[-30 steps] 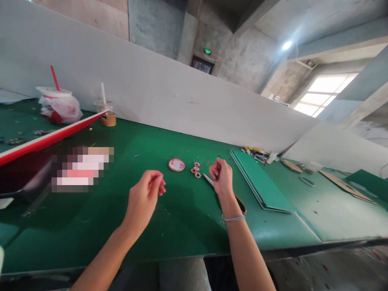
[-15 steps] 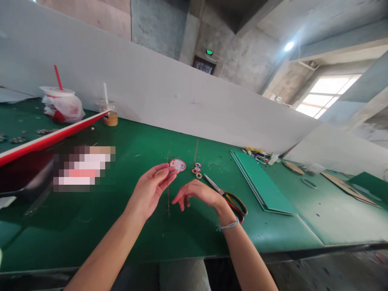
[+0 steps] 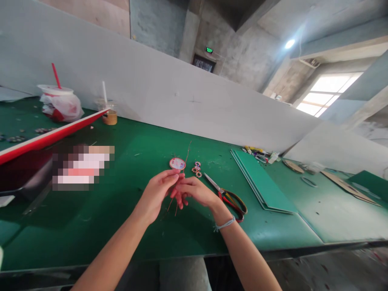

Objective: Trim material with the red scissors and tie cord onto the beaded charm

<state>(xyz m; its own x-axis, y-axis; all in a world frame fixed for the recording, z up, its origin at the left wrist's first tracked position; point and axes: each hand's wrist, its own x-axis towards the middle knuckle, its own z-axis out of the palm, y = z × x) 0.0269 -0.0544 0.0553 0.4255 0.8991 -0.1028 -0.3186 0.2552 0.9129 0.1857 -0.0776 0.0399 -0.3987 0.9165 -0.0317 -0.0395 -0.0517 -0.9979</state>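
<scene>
My left hand (image 3: 159, 193) and my right hand (image 3: 194, 190) meet over the green table (image 3: 127, 226), fingertips pinched together on a thin reddish cord (image 3: 185, 158). The cord runs up from my fingers and hangs below them in two short ends. Just beyond my hands lies a small round pink-rimmed disc (image 3: 177, 163). A cluster of coloured beads (image 3: 197, 169) sits to its right. Scissors with red and yellow handles (image 3: 228, 195) lie right of my right hand, blades pointing away.
A stack of green sheets (image 3: 260, 182) lies to the right, with pens and small tools (image 3: 257, 153) behind it. Two drink cups with straws (image 3: 57, 103) stand far left beside a red-edged board (image 3: 51, 137). A white partition (image 3: 182, 97) backs the table.
My right hand let go of the scissors and moved left. Both hands came together and took hold of the thin cord, which now stands up from my fingers.
</scene>
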